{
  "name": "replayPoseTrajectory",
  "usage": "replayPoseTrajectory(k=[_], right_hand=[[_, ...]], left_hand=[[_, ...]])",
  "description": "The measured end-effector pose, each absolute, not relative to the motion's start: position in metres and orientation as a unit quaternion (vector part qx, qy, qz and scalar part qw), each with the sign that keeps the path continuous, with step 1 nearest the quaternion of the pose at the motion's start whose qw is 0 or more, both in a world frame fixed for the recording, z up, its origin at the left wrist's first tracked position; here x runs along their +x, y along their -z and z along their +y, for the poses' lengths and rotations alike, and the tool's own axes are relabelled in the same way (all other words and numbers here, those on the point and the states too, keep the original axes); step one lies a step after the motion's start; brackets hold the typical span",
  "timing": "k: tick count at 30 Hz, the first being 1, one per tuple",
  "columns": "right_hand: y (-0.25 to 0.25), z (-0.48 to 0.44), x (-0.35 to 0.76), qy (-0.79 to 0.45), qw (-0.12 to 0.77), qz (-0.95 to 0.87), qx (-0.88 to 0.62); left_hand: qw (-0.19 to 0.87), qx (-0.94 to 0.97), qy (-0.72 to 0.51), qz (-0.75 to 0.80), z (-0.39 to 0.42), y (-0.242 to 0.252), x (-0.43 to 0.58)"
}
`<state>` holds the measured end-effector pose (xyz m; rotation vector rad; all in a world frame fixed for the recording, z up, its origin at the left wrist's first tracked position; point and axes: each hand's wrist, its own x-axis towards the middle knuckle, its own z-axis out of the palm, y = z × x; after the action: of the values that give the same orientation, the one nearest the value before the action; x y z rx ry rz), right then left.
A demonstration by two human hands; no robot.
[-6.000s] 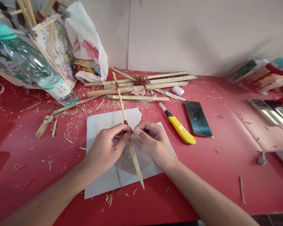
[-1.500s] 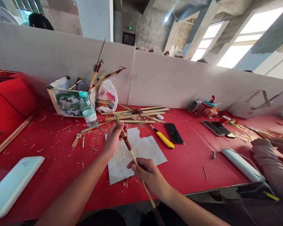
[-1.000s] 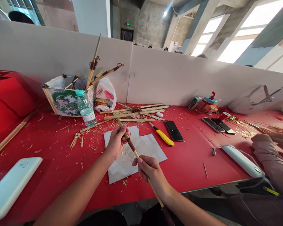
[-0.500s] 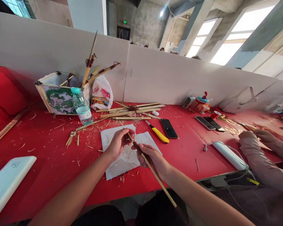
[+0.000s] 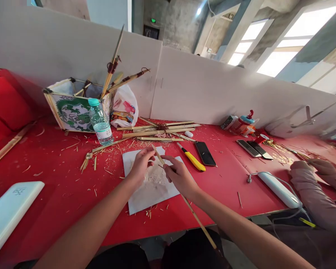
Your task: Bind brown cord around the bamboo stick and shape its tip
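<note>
My right hand [image 5: 182, 177] is closed around a thin bamboo stick [image 5: 198, 220], its index finger stretched toward the upper end. The stick slants from above the paper down past the table edge toward my lap. My left hand [image 5: 140, 166] is curled with its fingertips right beside the pale pointed tip; whether they pinch it or something small is hidden. Under both hands lies a white paper sheet [image 5: 141, 201] with fine shavings on it. A yellow utility knife [image 5: 194, 160] rests to the right of the paper, beside a black phone [image 5: 205, 153].
Bamboo strips [image 5: 156, 130] lie behind the paper. A water bottle [image 5: 102, 127], a dragon-patterned box [image 5: 72, 112] and a plastic bag [image 5: 126, 106] stand back left. A white power bank [image 5: 14, 209] lies left. At right are a co-worker's hands [image 5: 310, 168] and a white power strip [image 5: 280, 190].
The stick's upper end has shifted right and now shows its pale tip beside my left fingers. My right index finger has extended along it. The whole view has shifted slightly.
</note>
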<state>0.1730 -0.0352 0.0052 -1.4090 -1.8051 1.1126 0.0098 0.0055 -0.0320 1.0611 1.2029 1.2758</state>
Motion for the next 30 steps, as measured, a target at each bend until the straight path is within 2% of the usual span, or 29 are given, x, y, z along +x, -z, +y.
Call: replayPoseTrajectory(k=[5,9,17,30], right_hand=[[-0.004,-0.024,0.175,-0.151,0.069,-0.800,-0.577],[-0.001,-0.020,0.168,-0.056,-0.067,-0.825,-0.559],[0.005,-0.013,0.169,-0.023,-0.107,-0.829,-0.548],[0.010,-0.021,0.180,-0.001,-0.177,-0.822,-0.542]], left_hand=[[0.362,0.504,-0.542,0.566,0.030,0.042,-0.017],[0.275,0.646,-0.454,0.548,0.040,0.044,-0.027],[0.178,0.760,-0.317,0.538,0.042,0.057,-0.025],[0.163,0.767,-0.280,0.554,0.043,0.054,-0.027]])
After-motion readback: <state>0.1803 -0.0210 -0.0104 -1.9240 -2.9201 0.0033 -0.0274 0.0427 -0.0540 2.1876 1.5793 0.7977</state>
